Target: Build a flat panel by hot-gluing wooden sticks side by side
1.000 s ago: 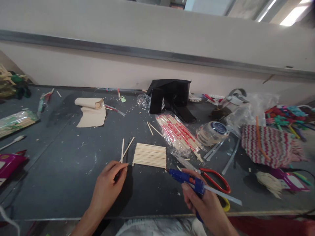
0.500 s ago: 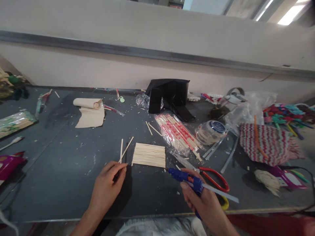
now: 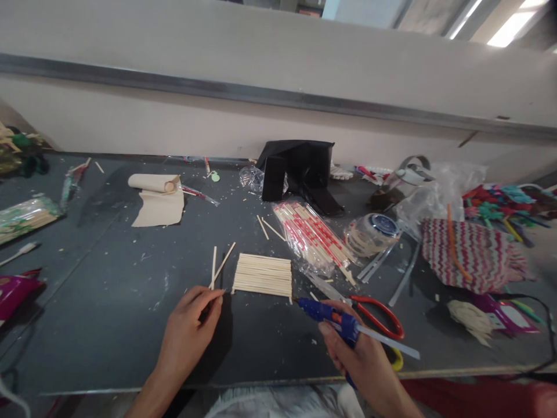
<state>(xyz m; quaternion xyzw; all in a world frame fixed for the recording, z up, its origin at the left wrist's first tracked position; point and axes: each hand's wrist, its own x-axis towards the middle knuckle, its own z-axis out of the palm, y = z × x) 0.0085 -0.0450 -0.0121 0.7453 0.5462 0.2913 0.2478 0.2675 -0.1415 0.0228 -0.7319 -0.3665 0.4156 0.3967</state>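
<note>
My right hand (image 3: pixel 354 342) grips a blue hot glue gun (image 3: pixel 326 314), with a clear glue stick (image 3: pixel 391 342) poking out of its back. The gun's nozzle is close to the lower right corner of a flat panel of thin wooden sticks (image 3: pixel 263 275) laid side by side. Left of the panel, my left hand (image 3: pixel 195 319) is closed, thumb and fingertips pressed together; whatever is in the pinch is too small or hidden to make out. Two loose wooden sticks (image 3: pixel 225 262) lie crossed just beyond its fingers, their lower ends partly hidden.
Red-handled scissors (image 3: pixel 378 316) lie beside my right hand. Beyond are wrapped chopsticks (image 3: pixel 311 235), a clear plastic jar (image 3: pixel 372 234), a black phone (image 3: pixel 274 179) standing upright and a roll of cloth (image 3: pixel 159 200). A zigzag-patterned pouch (image 3: pixel 467 255) is at the right.
The glue gun's tip has shifted very slightly away from the panel's lower right corner. My left hand stays almost in place.
</note>
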